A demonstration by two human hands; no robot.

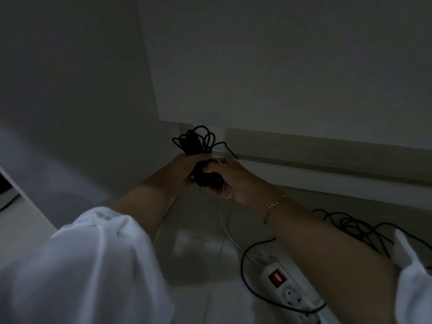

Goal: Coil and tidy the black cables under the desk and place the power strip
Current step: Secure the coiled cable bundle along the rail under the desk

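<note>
A coiled bundle of black cable (195, 142) is held up in the dim space under the desk, its loops fanning out above my hands. My left hand (181, 170) grips the bundle from the left. My right hand (230, 177) grips its lower part, fingers curled round the cable, with a thin white cord (225, 215) trailing down from that hand. A white power strip (292, 291) with a red switch lies on the floor at the lower right, under my right forearm. A loose pile of black cable (355, 226) lies on the floor to the right.
A pale wall (280, 66) and skirting board (327, 157) stand close behind my hands. The side panel of the desk (70, 90) rises on the left. A single black cable (244, 270) curves across the tiled floor to the power strip.
</note>
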